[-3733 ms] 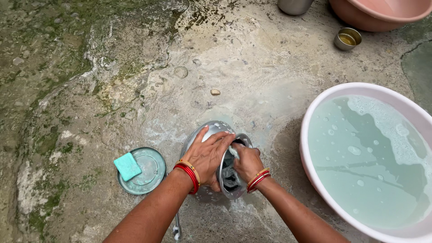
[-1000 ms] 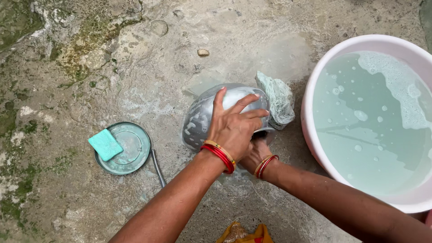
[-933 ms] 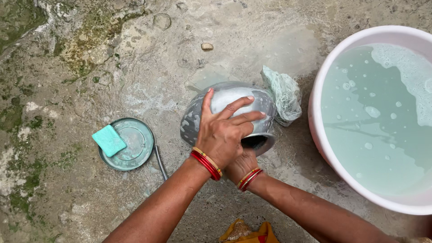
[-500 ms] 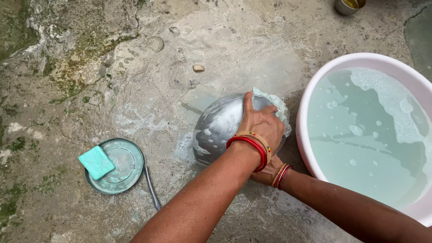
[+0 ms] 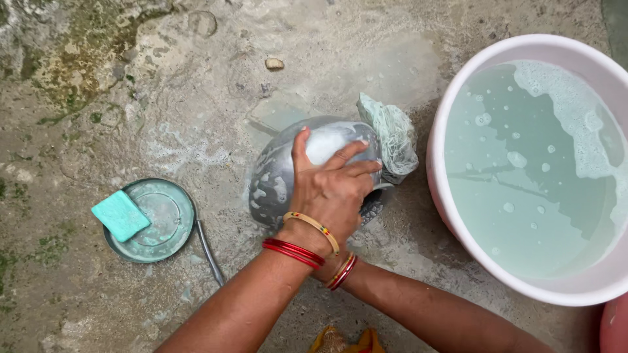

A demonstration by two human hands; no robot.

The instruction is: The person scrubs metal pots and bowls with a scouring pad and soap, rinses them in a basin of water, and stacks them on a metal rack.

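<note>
Head view. The pot point(image 5: 288, 173) – a round metal vessel streaked with soap foam – lies on its side on the wet concrete floor point(image 5: 405, 59), just left of the basin point(image 5: 437, 176). Its mouth faces the person, mostly hidden behind the hands.

The left hand point(image 5: 330, 189) lies flat over the pot's upper side. Fingers point(image 5: 353, 168) are spread moderately and pressed against the metal, thumb pointing up along the curve; the palm covers the neck. The wrist carries red and beaded bangles.

The right hand point(image 5: 333, 265) sits under the left wrist, at the pot's mouth. Only its wrist and bangles show – whether its fingers are open or closed on anything cannot be told.

The mesh scrubber point(image 5: 392, 134), pale green and bunched, rests against the pot's right flank, between pot and basin, touching the pot. No hand visibly grips it.

The basin is white plastic, filled with cloudy water with foam patches and bubbles on the surface.

Left of the pot, well apart, a round metal lid point(image 5: 163, 225) lies flat on the floor. A teal soap bar point(image 5: 120, 215) rests on the lid's left edge, overhanging it. A thin metal rod point(image 5: 208, 252) lies beside the lid's right edge.

A small stone point(image 5: 274, 63) lies on the floor above the pot.
</note>
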